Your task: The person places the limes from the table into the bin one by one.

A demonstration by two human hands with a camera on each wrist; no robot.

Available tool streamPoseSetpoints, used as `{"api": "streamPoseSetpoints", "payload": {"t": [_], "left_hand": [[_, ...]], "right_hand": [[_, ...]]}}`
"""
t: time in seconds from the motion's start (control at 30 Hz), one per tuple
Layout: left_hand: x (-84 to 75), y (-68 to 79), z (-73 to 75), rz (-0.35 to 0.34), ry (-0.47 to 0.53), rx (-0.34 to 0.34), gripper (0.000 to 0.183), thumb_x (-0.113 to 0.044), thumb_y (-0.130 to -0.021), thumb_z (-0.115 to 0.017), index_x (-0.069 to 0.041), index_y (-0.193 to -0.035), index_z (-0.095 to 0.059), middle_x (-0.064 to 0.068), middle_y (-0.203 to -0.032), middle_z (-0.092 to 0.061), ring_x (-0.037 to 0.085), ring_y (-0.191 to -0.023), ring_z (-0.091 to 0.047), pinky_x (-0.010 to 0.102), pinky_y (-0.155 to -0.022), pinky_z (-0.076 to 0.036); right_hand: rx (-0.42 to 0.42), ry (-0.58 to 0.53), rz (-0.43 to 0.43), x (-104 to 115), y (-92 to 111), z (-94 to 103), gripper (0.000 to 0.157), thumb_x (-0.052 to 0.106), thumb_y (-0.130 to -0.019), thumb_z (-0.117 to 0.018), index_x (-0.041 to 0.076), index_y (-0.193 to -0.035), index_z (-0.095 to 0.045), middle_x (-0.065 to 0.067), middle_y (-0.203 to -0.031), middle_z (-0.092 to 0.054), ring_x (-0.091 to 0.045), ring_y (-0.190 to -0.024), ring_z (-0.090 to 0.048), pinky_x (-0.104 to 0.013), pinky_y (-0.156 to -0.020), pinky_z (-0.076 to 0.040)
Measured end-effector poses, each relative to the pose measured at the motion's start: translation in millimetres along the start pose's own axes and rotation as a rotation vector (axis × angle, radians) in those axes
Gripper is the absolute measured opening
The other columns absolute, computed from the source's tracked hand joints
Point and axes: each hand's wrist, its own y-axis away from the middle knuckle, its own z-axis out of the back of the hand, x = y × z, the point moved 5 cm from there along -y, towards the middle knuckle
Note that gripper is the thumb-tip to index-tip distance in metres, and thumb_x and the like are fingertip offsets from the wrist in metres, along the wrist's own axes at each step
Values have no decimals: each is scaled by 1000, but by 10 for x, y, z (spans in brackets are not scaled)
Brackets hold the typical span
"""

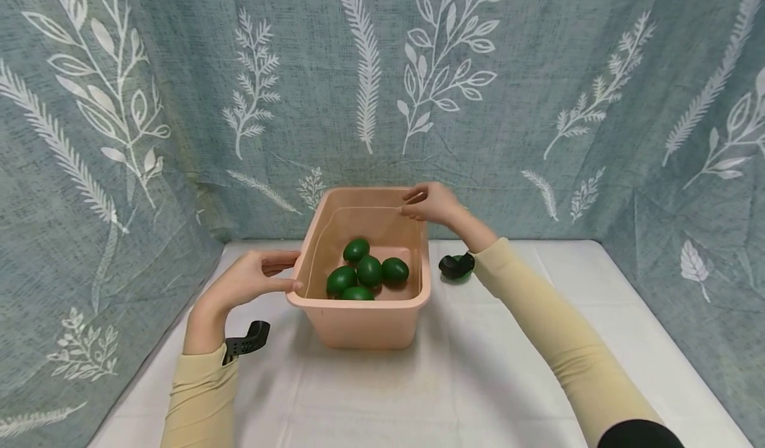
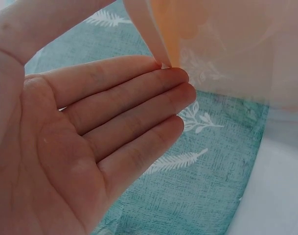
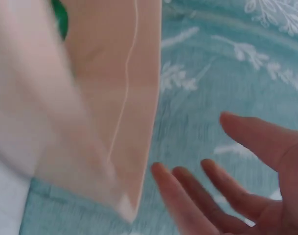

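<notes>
A peach-pink plastic bin (image 1: 364, 323) stands in the middle of the head view, with several glossy dark green, egg-shaped things (image 1: 369, 271) lying in it. My left hand (image 1: 248, 277) is at its left rim, fingertips and thumb touching near the front left corner. In the left wrist view the fingers (image 2: 124, 112) are straight and side by side, their tips against the rim. Over the bin's far right corner hovers my right hand (image 1: 433, 204). The right wrist view shows its fingers (image 3: 180, 196) loosely spread, apart from the bin's edge (image 3: 151, 98), holding nothing.
Another green thing (image 1: 466, 272) lies on the white-covered table (image 1: 370, 401) right of the bin, partly hidden by the black right wrist camera (image 1: 455, 266). A blue-green cloth with white leaf prints (image 1: 382, 103) hangs behind and along both sides.
</notes>
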Motion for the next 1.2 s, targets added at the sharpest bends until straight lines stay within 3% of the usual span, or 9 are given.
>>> {"api": "streamPoseSetpoints", "payload": {"t": [0.2, 0.37, 0.53, 0.77, 1.2], "left_hand": [[-24, 11, 0, -3, 2, 2, 65, -32, -82, -75, -6, -136, -52, 15, -137, -53, 38, -130, -45, 49, -104, -44], [-24, 24, -4, -9, 12, -1, 65, -32, -81, -76, -6, -135, -53, 15, -137, -53, 37, -130, -46, 49, -103, -45], [-21, 23, -10, -9, 6, -3, 65, -32, -81, -76, -5, -135, -53, 15, -136, -54, 37, -129, -47, 49, -102, -46], [-15, 11, -3, 6, 8, -1, 67, -33, -81, -76, -5, -136, -52, 15, -138, -52, 37, -130, -45, 49, -103, -44], [32, -9, 0, 0, 25, 4, 67, -33, -81, -76, -6, -137, -51, 15, -139, -52, 36, -131, -45, 48, -104, -44]], "right_hand": [[-124, -15, 47, -246, 80, 291, 47, 28, -89, -67, 7, -130, -56, -15, -127, -58, -29, -112, -59, -36, -90, -55], [-198, 58, 61, -515, 163, 466, 48, 31, -90, -66, 6, -130, -55, -16, -127, -58, -30, -117, -54, -44, -93, -51], [-167, 63, 18, -817, 231, 527, 53, 31, -90, -66, 5, -134, -51, -17, -132, -54, -34, -124, -49, -50, -99, -47], [-97, 95, 13, -1227, 212, 495, 57, 32, -90, -66, 7, -137, -48, -18, -138, -50, -36, -125, -49, -47, -99, -48], [-29, 97, 3, -1661, 110, 258, 61, 27, -85, -72, 5, -137, -48, -21, -138, -48, -39, -125, -49, -47, -99, -48]]}}
